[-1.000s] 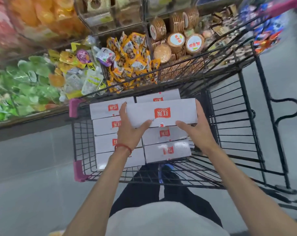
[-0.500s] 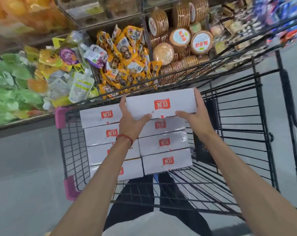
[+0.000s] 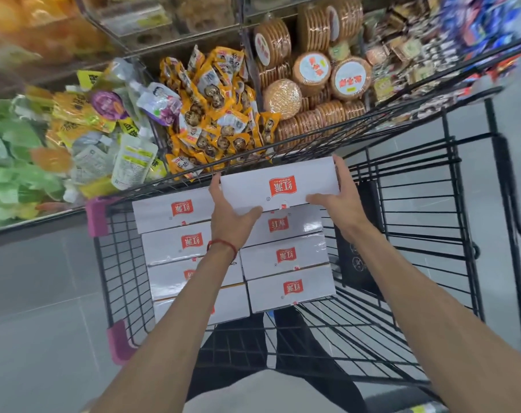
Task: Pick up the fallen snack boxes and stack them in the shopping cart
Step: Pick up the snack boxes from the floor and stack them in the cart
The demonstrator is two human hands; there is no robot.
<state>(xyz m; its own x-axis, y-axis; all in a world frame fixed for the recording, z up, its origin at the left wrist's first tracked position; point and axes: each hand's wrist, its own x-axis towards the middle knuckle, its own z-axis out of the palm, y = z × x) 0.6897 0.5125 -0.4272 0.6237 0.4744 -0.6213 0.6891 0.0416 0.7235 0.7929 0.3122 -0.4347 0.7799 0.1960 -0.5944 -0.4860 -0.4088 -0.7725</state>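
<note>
Behind the cart there is a store display full of goods, with orange snack packets (image 3: 211, 114) in the middle and round cracker packs (image 3: 310, 70) to their right. The black wire shopping cart (image 3: 408, 161) stands on grey floor tiles (image 3: 38, 323). Inside it, white snack boxes (image 3: 286, 257) with red labels lie flat in two columns, side by side and touching. One more white box (image 3: 280, 186) is over the far end of the right column, near the cart's far rim; I cannot tell if it rests on the box below. The left hand (image 3: 232, 213) grips its left end, the thumb under the near edge. The right hand (image 3: 339, 198) grips its right end in the same way. A red cord (image 3: 223, 244) is around the left wrist.
</note>
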